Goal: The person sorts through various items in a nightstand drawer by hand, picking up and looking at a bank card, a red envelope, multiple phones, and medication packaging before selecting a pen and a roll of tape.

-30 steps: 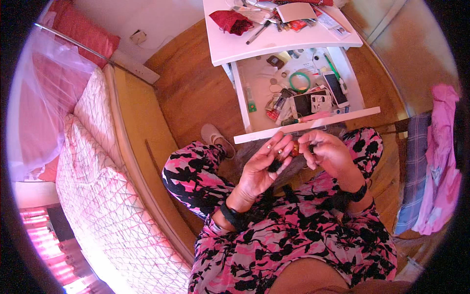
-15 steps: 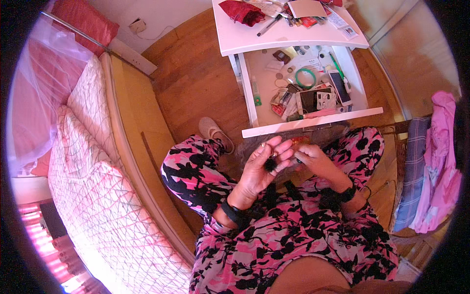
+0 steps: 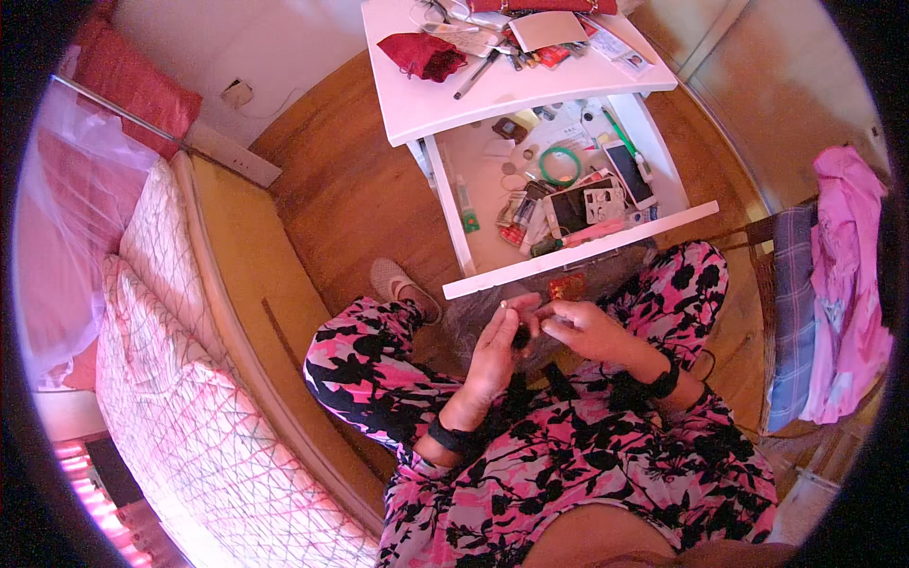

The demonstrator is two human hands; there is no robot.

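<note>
Both hands are close together above my lap, just in front of the open drawer. My left hand is curled around a small dark, fuzzy-looking thing, partly hidden by the fingers. My right hand reaches in from the right, its fingertips pressed together beside the left fingers. Whatever it pinches is too small to make out. Below and beyond the hands, a clear plastic bag lies between my legs, with a red and orange packet at its far side.
Inside the drawer are a green ring of tape, a white phone, a green pen and other small items. A red pouch and a black pen lie on the white cabinet top. A bed stands left; pink cloth hangs right.
My left hand has turned from palm-up and its fingers have closed in over the dark thing. The right hand has shifted toward it. The whole view has tilted slightly.
</note>
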